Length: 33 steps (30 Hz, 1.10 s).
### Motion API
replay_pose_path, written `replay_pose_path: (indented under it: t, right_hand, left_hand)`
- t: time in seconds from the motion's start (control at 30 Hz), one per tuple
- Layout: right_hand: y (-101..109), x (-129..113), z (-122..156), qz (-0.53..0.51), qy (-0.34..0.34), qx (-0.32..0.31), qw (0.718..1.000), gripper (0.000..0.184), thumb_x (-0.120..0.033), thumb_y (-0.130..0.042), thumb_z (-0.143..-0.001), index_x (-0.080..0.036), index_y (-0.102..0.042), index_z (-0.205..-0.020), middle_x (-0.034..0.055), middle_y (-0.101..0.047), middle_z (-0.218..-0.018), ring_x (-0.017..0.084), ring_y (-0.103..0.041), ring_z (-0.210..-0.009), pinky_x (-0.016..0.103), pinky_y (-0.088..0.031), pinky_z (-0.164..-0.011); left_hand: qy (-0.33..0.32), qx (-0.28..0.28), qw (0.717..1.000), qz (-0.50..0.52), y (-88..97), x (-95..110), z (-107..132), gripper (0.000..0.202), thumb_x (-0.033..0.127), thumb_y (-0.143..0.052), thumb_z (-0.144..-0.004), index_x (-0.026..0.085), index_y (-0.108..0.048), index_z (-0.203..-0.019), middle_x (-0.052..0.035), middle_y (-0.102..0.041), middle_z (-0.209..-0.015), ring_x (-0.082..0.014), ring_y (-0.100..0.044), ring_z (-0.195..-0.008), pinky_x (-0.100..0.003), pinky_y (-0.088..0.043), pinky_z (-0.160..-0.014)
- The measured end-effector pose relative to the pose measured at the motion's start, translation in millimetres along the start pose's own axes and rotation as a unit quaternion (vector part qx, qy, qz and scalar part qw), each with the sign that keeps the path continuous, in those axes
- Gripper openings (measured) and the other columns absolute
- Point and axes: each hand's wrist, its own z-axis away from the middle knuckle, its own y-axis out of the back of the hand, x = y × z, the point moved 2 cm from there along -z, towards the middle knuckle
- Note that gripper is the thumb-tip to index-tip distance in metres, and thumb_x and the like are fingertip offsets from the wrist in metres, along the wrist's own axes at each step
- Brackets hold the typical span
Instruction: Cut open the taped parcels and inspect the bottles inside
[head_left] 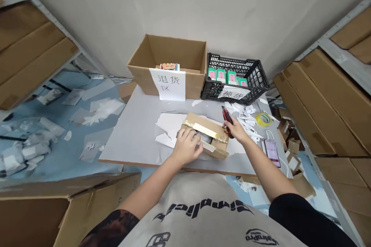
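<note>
A small cardboard box (197,118) with shiny tape at its ends lies on the table, its top partly open along a gap. My left hand (186,146) is at the near left of the box, fingers bent over its edge by the gap. In my right hand (236,129) is a red and black utility knife (226,115), its tip pointing up and away from me. That hand is beside the box's right end. What lies inside the box is mostly hidden. White paper (168,121) is spread beneath it.
At the table's back stand a large open carton (139,70) and a black crate (257,79) of green and pink packs. Paper scraps (249,121), a yellow tape roll (263,119) and a phone (271,152) lie right. Cartons (315,104) flank the table; litter covers the floor.
</note>
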Motion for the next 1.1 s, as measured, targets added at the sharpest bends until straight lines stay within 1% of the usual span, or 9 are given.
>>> replay_pose_path:
  t: [0.17, 0.33, 0.43, 0.53, 0.67, 0.77, 0.87, 1.0, 1.1]
  right_hand:
    - [19, 56, 23, -0.269, -0.111, 0.079, 0.954, 0.030, -0.035, -0.048, -0.081, -0.021, -0.048, -0.107, 0.0050, -0.066, -0.088, 0.016, -0.065, -0.067, 0.030, -0.054, -0.065]
    - [-8, 91, 58, -0.426, -0.162, 0.119, 0.882, 0.033, -0.036, -0.052, -0.082, -0.023, -0.049, -0.112, 0.0015, -0.064, -0.079, 0.018, -0.066, -0.071, 0.034, -0.056, -0.068]
    - [-34, 96, 81, -0.483, -0.172, 0.141, 0.847, 0.040, -0.048, -0.063, -0.078, -0.024, -0.051, -0.109, -0.0010, -0.063, -0.072, 0.018, -0.065, -0.067, 0.033, -0.056, -0.062]
    - [-53, 89, 97, -0.507, -0.173, 0.172, 0.827, 0.049, -0.055, -0.075, -0.068, -0.024, -0.055, -0.101, -0.0041, -0.060, -0.068, 0.014, -0.059, -0.056, 0.027, -0.052, -0.052]
    - [-64, 70, 96, -0.461, -0.175, 0.169, 0.854, 0.053, -0.052, -0.081, -0.061, -0.024, -0.058, -0.099, -0.0054, -0.060, -0.069, 0.012, -0.056, -0.052, 0.024, -0.048, -0.045]
    - [-64, 59, 86, -0.412, -0.162, 0.155, 0.883, 0.058, -0.049, -0.085, -0.054, -0.022, -0.060, -0.099, -0.0021, -0.065, -0.077, 0.013, -0.059, -0.059, 0.024, -0.049, -0.047]
    - [-59, 58, 77, -0.389, -0.140, 0.153, 0.898, 0.058, -0.048, -0.086, -0.052, -0.019, -0.062, -0.096, -0.0007, -0.065, -0.078, 0.014, -0.058, -0.059, 0.024, -0.048, -0.046]
    - [-54, 75, 77, -0.392, -0.084, 0.136, 0.906, 0.063, -0.044, -0.088, -0.052, -0.019, -0.062, -0.103, -0.0037, -0.062, -0.066, 0.012, -0.054, -0.051, 0.024, -0.047, -0.045]
    - [-61, 96, 84, -0.423, -0.128, 0.100, 0.891, 0.063, -0.053, -0.082, -0.059, -0.017, -0.060, -0.107, -0.0031, -0.061, -0.061, 0.012, -0.055, -0.047, 0.025, -0.047, -0.043]
  left_hand:
    - [-0.040, -0.090, 0.995, -0.017, -22.5, -12, -19, 0.056, 0.050, -0.055, -0.088, 0.024, -0.051, -0.136, -0.0154, -0.046, -0.142, -0.0353, -0.037, -0.134, -0.052, -0.031, -0.108]
    - [-0.090, -0.212, 0.973, 0.008, -45.2, -39, -20, 0.086, 0.072, -0.054, -0.079, 0.030, -0.031, -0.150, -0.0136, -0.024, -0.158, -0.0388, -0.017, -0.145, -0.058, -0.020, -0.114]
    - [-0.025, -0.237, 0.971, 0.024, -49.6, -61, -21, 0.070, 0.065, -0.050, -0.086, 0.035, -0.035, -0.148, -0.0090, -0.016, -0.161, -0.0372, -0.009, -0.148, -0.058, -0.013, -0.116]
    - [0.121, -0.195, 0.971, 0.067, -50.8, -83, -24, 0.061, 0.058, -0.046, -0.091, 0.035, -0.037, -0.147, -0.0070, -0.014, -0.162, -0.0348, -0.006, -0.149, -0.056, -0.014, -0.117]
    - [0.326, -0.187, 0.901, 0.215, -59.8, -106, -23, 0.093, 0.065, -0.062, -0.078, 0.024, -0.022, -0.153, -0.0168, -0.042, -0.149, -0.0313, -0.040, -0.138, -0.045, -0.037, -0.108]
    - [0.401, -0.214, 0.844, 0.286, -68.0, -110, -19, 0.088, 0.066, -0.067, -0.073, 0.024, -0.038, -0.145, -0.0126, -0.064, -0.127, -0.0283, -0.062, -0.113, -0.039, -0.048, -0.095]
    - [0.396, -0.162, 0.849, 0.311, -70.4, -107, -11, 0.068, 0.063, -0.068, -0.073, 0.026, -0.055, -0.129, -0.0074, -0.069, -0.118, -0.0271, -0.065, -0.106, -0.038, -0.049, -0.092]
    - [0.340, -0.066, 0.844, 0.409, -76.7, -97, 19, 0.066, 0.053, -0.071, -0.075, 0.023, -0.046, -0.128, -0.0087, -0.065, -0.121, -0.0233, -0.063, -0.109, -0.037, -0.050, -0.092]
    - [0.346, -0.063, 0.831, 0.431, -87.0, -86, 53, 0.073, 0.047, -0.075, -0.072, 0.022, -0.040, -0.131, -0.0124, -0.058, -0.130, -0.0249, -0.057, -0.119, -0.039, -0.051, -0.093]
